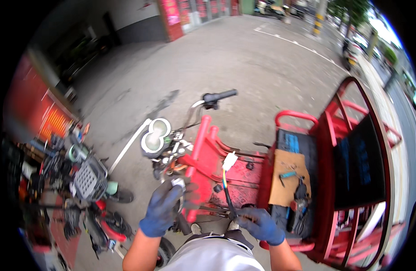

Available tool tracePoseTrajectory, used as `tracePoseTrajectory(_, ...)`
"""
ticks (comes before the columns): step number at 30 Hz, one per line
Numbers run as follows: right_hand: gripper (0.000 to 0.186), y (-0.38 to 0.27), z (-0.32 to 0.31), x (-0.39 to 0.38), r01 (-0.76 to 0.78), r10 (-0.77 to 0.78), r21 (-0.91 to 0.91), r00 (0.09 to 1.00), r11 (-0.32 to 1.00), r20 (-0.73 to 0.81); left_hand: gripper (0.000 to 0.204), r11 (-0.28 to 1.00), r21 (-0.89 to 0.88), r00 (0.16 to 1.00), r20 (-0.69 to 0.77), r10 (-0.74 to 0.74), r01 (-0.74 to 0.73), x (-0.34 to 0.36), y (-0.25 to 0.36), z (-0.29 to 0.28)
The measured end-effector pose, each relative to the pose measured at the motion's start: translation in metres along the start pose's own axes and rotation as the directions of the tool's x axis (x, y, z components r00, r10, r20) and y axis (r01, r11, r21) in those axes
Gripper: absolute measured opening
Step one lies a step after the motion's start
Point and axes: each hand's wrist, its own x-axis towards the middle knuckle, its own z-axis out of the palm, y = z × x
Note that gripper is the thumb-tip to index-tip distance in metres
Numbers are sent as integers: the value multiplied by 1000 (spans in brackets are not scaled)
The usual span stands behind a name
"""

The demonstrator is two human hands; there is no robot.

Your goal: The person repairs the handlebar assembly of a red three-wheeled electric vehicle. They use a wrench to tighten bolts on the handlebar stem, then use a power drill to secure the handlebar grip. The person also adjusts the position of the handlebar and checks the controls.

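Observation:
My right hand (261, 226), in a blue and dark grey work glove, is closed on a black-sheathed cable (228, 198). Coloured wires come out of its upper end and run into a white plug connector (229, 161), which stands up over the red floor of a cargo tricycle. My left hand (160, 211), gloved alike, has its fingers curled at a silvery piece (178, 183) by the near side of the handlebar; blur hides what exactly they grip. Just beyond it are the round twin gauges (155, 135) and exposed wiring (174, 151).
The far handlebar grip (224, 95) juts out over the pavement. On the seat at the right lie cardboard (284, 165), a power drill (300, 203) and a small teal-handled tool (288, 174). A red frame (327, 135) rises behind it. Parked scooters (88, 180) crowd the left.

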Motion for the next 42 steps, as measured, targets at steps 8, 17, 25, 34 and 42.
tracePoseTrajectory(8, 22, -17, 19, 20, 182, -123, -159, 937, 970, 326, 57, 970, -149, 962, 170, 216, -191, -18, -7, -17)
tracePoseTrajectory(17, 22, -29, 25, 36, 112, -58, -126, 927, 986, 370, 45, 976, -137, 979, 84, 185, -172, -37, 4, -35)
tracePoseTrajectory(25, 19, -26, 29, 37, -113, 99, 26, 945, 993, 311, 39, 919, -389, 997, 9, 72, -63, -37, 10, -34)
tracePoseTrajectory(34, 31, -18, 32, 31, -241, 178, 190, 938, 952, 297, 37, 900, -426, 991, -125, 45, -95, -32, 3, -25)
tracePoseTrajectory(42, 26, -13, 34, 29, -206, 151, 193, 952, 959, 268, 36, 898, -422, 987, -150, 64, -123, -36, 2, -21)
